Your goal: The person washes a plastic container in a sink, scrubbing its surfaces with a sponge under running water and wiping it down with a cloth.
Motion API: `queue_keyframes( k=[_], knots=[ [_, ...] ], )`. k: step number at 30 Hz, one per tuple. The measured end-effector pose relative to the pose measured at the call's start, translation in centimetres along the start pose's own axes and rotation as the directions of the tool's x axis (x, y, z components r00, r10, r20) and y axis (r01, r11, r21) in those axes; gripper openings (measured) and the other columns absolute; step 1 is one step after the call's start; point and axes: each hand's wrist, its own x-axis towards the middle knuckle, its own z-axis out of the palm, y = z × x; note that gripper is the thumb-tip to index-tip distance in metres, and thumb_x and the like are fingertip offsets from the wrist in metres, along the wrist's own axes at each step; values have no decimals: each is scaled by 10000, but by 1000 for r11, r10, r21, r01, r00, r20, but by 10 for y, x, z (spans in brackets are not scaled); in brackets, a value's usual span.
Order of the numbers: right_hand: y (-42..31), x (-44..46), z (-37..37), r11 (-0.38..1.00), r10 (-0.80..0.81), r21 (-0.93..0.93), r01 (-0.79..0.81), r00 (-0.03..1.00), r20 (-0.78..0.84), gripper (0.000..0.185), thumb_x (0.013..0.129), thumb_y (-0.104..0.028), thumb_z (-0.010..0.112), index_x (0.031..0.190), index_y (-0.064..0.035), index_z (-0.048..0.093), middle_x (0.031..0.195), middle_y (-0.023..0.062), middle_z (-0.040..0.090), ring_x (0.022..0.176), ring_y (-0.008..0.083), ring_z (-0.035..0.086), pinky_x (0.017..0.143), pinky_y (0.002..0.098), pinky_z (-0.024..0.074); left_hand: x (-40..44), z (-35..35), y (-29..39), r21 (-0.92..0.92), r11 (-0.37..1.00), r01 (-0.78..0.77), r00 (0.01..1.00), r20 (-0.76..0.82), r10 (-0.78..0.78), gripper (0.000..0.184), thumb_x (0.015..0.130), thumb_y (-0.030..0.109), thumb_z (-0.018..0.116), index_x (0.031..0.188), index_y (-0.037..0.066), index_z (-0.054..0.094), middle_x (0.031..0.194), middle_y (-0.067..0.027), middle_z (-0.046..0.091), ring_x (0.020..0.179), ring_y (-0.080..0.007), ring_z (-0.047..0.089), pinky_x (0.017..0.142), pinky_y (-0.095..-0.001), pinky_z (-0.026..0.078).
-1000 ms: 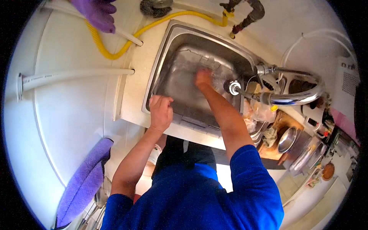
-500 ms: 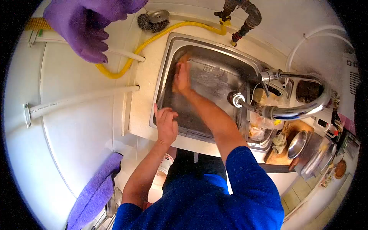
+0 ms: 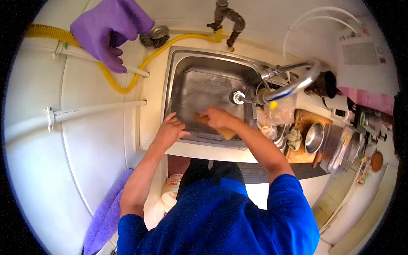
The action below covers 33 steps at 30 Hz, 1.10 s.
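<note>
My right hand (image 3: 216,117) grips a yellowish-brown cloth (image 3: 226,133) low over the front part of the steel sink (image 3: 169,80). Its exact kind is hard to make out, since the hand covers its middle. A wet rectangular tray-like piece (image 3: 208,138) with a raised edge appears to lie in the basin. At the sink's front left corner, my left hand (image 3: 168,132) is held with fingers spread and nothing in it. Over the basin's right side hangs the chrome faucet (image 3: 297,85), its round spray head (image 3: 238,97) pointing into the sink.
Purple rubber gloves (image 3: 106,34) hang over a white pipe at upper left, near a yellow hose (image 3: 170,42). Right of the basin are plastic bags (image 3: 280,112) and a cutting board (image 3: 301,117) bearing a metal bowl (image 3: 314,137) and a crumpled rag (image 3: 294,139).
My right hand has come from the basin's far left side toward the front, with the cloth in it. My left hand stays by the front left corner, its fingers shifted. The view has turned slightly.
</note>
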Motion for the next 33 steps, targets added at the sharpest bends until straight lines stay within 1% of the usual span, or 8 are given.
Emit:
queue_keyframes(
  k=[2, 10, 15, 19, 21, 22, 25, 33],
  knots=[
    [-11, -66, -23, 979, -120, -189, 81, 971, -209, 529, 750, -76, 640, 1277, -109, 660, 1179, 182, 681, 1087, 374, 650, 935, 468, 528, 7, -7, 2, 1, 995, -95, 973, -210, 94, 390, 795, 412, 743, 739, 42, 633, 771, -113, 622, 894, -291, 608, 1117, -457, 371],
    [-15, -231, -49, 998, 47, 1, -60, 767, -639, 641, 731, 37, 561, 1352, -118, 596, 1281, 196, 614, 1148, 403, 605, 986, 447, 508, 42, -97, 65, -75, 985, -157, 969, -204, 139, 308, 836, 310, 765, 766, 44, 626, 761, -109, 618, 819, -293, 567, 880, -409, 394],
    [5, -238, -30, 996, 51, -22, -82, 783, -620, 776, 748, 14, 631, 1475, -199, 463, 1449, 188, 481, 1333, 388, 459, 1004, 477, 491, 70, -116, 82, -127, 970, -207, 953, -251, 170, 251, 842, 263, 776, 781, 57, 646, 747, -104, 631, 781, -282, 569, 858, -385, 389],
    [2, -203, -34, 984, 9, -122, -133, 714, -700, 765, 808, -22, 661, 1503, -212, 402, 1379, 208, 555, 1251, 399, 540, 965, 496, 501, 85, -131, 74, -158, 978, -135, 987, -108, 119, 252, 832, 256, 790, 771, 48, 660, 725, -98, 637, 749, -273, 580, 845, -369, 394],
    [-11, -205, -49, 946, 305, 236, -222, 858, -414, 790, 853, -67, 721, 1534, -216, 352, 1272, 268, 621, 1178, 451, 593, 963, 488, 498, 87, -136, 77, -176, 981, -75, 997, -42, 69, 270, 821, 276, 802, 781, 41, 675, 729, -103, 648, 760, -294, 584, 835, -383, 412],
    [-13, -207, -47, 947, 300, 235, -217, 857, -418, 790, 853, -67, 721, 1534, -216, 352, 1272, 268, 621, 1178, 451, 593, 963, 488, 498, 87, -138, 78, -170, 983, -76, 997, -45, 69, 270, 821, 276, 802, 781, 41, 675, 729, -103, 648, 760, -294, 584, 835, -383, 412],
    [-10, -218, -37, 961, 240, 252, -115, 801, -549, 740, 867, -57, 713, 1513, -211, 388, 1183, 262, 670, 1121, 460, 626, 948, 492, 503, 85, -147, 95, -125, 982, -139, 984, -133, 123, 262, 798, 247, 819, 761, 45, 658, 673, -88, 599, 691, -250, 548, 790, -365, 408],
    [17, -238, -28, 920, 141, 376, 112, 800, -583, 654, 883, -68, 712, 1469, -184, 446, 1270, 223, 652, 1198, 422, 605, 977, 473, 491, 76, -167, 166, 160, 972, -172, 964, -174, 199, 367, 791, 404, 803, 747, 62, 676, 679, -133, 646, 667, -356, 604, 659, -451, 467]
  ],
)
